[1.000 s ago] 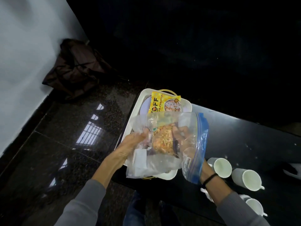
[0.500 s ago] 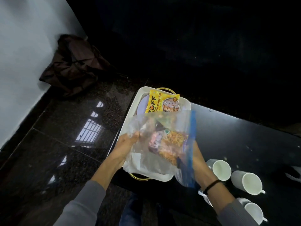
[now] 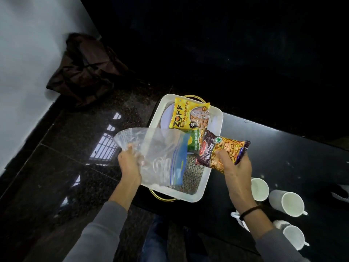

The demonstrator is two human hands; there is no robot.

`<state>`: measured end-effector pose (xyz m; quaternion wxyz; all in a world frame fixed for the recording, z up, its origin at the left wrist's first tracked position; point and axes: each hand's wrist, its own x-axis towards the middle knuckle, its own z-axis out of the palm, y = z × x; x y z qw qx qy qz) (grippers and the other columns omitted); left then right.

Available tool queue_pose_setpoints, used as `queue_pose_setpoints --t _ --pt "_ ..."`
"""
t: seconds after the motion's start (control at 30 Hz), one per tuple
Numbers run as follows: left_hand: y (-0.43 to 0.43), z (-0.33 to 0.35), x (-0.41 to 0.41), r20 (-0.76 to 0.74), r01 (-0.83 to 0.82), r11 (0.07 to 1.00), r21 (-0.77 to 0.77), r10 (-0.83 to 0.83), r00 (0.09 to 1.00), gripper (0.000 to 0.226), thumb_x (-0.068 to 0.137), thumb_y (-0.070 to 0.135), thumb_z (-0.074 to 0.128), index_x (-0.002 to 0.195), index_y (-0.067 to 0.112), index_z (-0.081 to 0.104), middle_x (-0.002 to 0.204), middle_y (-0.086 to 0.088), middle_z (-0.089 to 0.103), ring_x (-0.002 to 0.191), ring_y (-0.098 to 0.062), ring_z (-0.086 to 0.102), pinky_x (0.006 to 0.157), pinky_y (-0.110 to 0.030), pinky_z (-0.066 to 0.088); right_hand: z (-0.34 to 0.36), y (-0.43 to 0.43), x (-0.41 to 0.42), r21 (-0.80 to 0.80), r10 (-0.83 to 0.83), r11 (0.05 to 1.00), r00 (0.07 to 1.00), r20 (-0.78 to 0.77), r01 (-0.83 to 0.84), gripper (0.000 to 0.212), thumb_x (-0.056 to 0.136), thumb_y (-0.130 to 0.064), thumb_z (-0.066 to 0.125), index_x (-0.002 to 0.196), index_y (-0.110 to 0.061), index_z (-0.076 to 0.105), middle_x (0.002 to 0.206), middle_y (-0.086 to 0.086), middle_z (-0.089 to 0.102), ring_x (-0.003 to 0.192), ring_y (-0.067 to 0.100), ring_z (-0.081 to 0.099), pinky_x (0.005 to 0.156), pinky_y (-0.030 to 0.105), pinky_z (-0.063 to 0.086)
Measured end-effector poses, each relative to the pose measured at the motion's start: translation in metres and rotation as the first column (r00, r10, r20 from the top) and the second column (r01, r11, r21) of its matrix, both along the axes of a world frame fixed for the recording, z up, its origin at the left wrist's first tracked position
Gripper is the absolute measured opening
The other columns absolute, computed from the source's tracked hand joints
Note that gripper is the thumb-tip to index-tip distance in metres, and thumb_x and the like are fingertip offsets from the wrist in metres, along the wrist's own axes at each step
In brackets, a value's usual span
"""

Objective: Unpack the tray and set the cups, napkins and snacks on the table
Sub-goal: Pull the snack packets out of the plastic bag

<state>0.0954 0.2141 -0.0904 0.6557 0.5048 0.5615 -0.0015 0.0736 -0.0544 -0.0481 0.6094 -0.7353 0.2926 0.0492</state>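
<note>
A white tray (image 3: 203,188) with gold handles sits on the left end of the black table (image 3: 283,148). My left hand (image 3: 130,163) grips a clear zip bag (image 3: 158,157) with a blue seal, held over the tray's near left side. My right hand (image 3: 236,167) holds a dark "Mixture" snack packet (image 3: 221,150) just above the tray's right rim; a green snack packet (image 3: 193,141) pokes out beside it. A yellow soya chunks packet (image 3: 188,115) lies at the tray's far end on a pale plate. Three white cups (image 3: 259,189) (image 3: 287,203) (image 3: 292,236) stand on the table at the right.
A burlap mat (image 3: 194,176) lines the tray's near right part. Something white (image 3: 235,215) lies on the table under my right wrist. A dark brown bag (image 3: 85,70) slumps on the glossy floor by the white wall at the left. The table's left edge runs beside the tray.
My right hand has pulled the snack packets out of the zip bag and moved right. The bag, now collapsed, has swung left and down in my left hand.
</note>
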Motion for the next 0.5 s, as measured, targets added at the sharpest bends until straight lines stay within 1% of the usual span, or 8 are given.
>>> queue_pose_setpoints --t 0.07,0.17,0.23,0.3,0.33,0.37,0.43,0.5 --pt "0.006 -0.002 0.001 -0.014 -0.06 0.998 -0.003 0.06 0.998 0.019 0.104 0.024 0.052 0.106 0.008 0.063 0.095 -0.008 0.062 0.081 -0.022 0.06 0.077 -0.04 0.049 -0.006 0.004 -0.003 -0.106 0.042 0.993 0.997 -0.06 -0.048 0.023 0.089 -0.036 0.073 0.107 -0.026 0.062 0.085 -0.014 0.075 0.081 0.004 0.073 0.072 0.012 0.052" --pt "0.009 -0.001 0.001 -0.025 -0.045 0.999 0.023 0.045 0.999 0.032 0.103 0.03 0.054 0.116 0.002 0.065 0.105 -0.013 0.064 0.092 -0.029 0.063 0.088 -0.047 0.054 -0.021 0.014 -0.008 -0.121 0.231 0.959 0.953 -0.197 -0.258 0.026 0.09 -0.038 0.072 0.109 -0.03 0.056 0.092 -0.018 0.069 0.083 0.003 0.07 0.079 0.025 0.054" --pt "0.01 -0.001 0.001 -0.022 -0.046 0.999 0.024 0.047 0.999 0.037 0.102 0.031 0.056 0.122 0.001 0.066 0.107 -0.013 0.066 0.093 -0.029 0.064 0.092 -0.05 0.055 -0.031 0.022 -0.011 0.019 0.319 0.946 0.912 -0.257 -0.325 0.022 0.09 -0.034 0.073 0.108 -0.029 0.06 0.098 -0.009 0.075 0.086 0.009 0.074 0.08 0.027 0.056" --pt "0.01 0.0 0.001 -0.027 -0.037 0.999 0.04 0.039 0.999 0.038 0.103 0.031 0.055 0.123 0.0 0.065 0.108 -0.014 0.066 0.095 -0.029 0.065 0.093 -0.051 0.054 -0.038 0.03 -0.013 0.254 0.36 0.922 0.889 -0.284 -0.292 0.02 0.091 -0.028 0.073 0.111 -0.026 0.067 0.106 -0.002 0.08 0.093 0.013 0.077 0.083 0.029 0.057" --pt "0.009 0.0 0.001 -0.025 -0.031 0.998 0.046 0.032 0.999 0.037 0.103 0.031 0.054 0.121 0.0 0.065 0.106 -0.014 0.066 0.094 -0.029 0.066 0.093 -0.05 0.055 -0.042 0.033 -0.014 0.313 0.377 0.907 0.875 -0.303 -0.282 0.021 0.092 -0.027 0.073 0.113 -0.025 0.068 0.109 -0.002 0.08 0.096 0.014 0.077 0.087 0.033 0.058" --pt "0.009 0.001 0.0 -0.022 -0.025 0.999 0.044 0.026 0.999 0.034 0.103 0.031 0.053 0.115 0.002 0.066 0.101 -0.013 0.066 0.09 -0.028 0.065 0.09 -0.048 0.055 -0.048 0.034 -0.015 0.307 0.385 0.908 0.858 -0.339 -0.285 0.024 0.092 -0.03 0.074 0.114 -0.024 0.068 0.111 -0.002 0.079 0.1 0.017 0.076 0.092 0.039 0.058" --pt "0.007 0.004 -0.002 -0.023 -0.015 0.999 0.033 0.016 1.0 0.028 0.104 0.033 0.053 0.099 0.008 0.066 0.088 -0.008 0.062 0.077 -0.024 0.059 0.083 -0.046 0.051 -0.054 0.035 -0.015 0.154 0.368 0.93 0.817 -0.444 -0.334 0.03 0.091 -0.038 0.074 0.114 -0.02 0.064 0.114 0.003 0.076 0.104 0.021 0.072 0.098 0.044 0.056" --pt "0.005 0.005 -0.003 -0.025 -0.022 0.999 0.026 0.022 0.999 0.026 0.103 0.033 0.053 0.095 0.011 0.064 0.088 -0.008 0.062 0.08 -0.025 0.059 0.084 -0.047 0.052 -0.052 0.031 -0.014 -0.033 0.358 0.903 0.794 -0.491 -0.428 0.038 0.091 -0.041 0.072 0.116 -0.015 0.06 0.115 0.005 0.074 0.1 0.021 0.069 0.087 0.036 0.056"
